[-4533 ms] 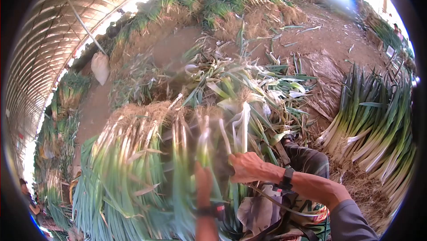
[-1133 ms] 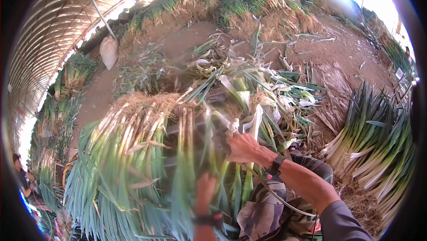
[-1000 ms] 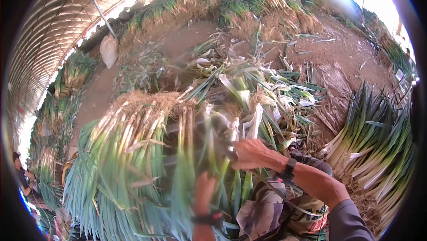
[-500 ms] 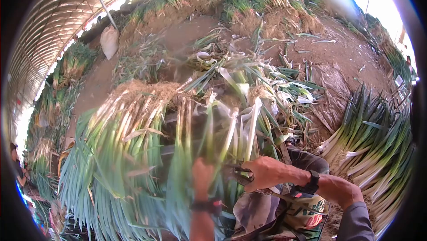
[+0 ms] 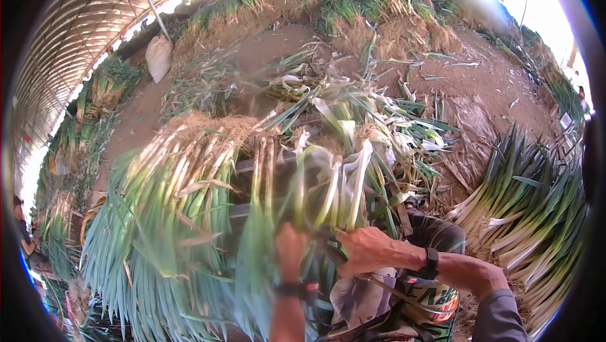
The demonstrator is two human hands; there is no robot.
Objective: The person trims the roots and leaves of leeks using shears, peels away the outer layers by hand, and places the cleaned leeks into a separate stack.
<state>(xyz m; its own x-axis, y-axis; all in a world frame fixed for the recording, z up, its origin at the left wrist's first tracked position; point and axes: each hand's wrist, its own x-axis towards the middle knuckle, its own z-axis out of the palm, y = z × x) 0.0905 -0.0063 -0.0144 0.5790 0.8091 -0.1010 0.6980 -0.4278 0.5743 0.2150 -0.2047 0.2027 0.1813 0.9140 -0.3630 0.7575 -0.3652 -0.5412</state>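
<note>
My left hand [image 5: 290, 250], slightly blurred, is closed around green onion stalks [image 5: 300, 200] at their green part, with the pale ends pointing away from me. Just to its right, my right hand [image 5: 366, 248] grips a dark tool [image 5: 334, 252], whose kind is not clear. A thin tan hose or cord [image 5: 404, 301] runs from near that hand toward my lap. Peeled white green onions [image 5: 360, 178] lie just beyond both hands. On the left is a thick layer of unpeeled green onions [image 5: 183, 178], roots facing away.
Stripped leaves and skins [image 5: 404, 121] are heaped beyond the work spot. Clean green onions [image 5: 530, 216] lie in a pile on the right. More bundles [image 5: 379, 1] stand at the back, and a pale sack [image 5: 158, 58] hangs on a pole. A person [image 5: 24, 228] is at the far left.
My right hand has moved slightly left and down with the dark tool, closer to my left hand. The left hand has hardly moved.
</note>
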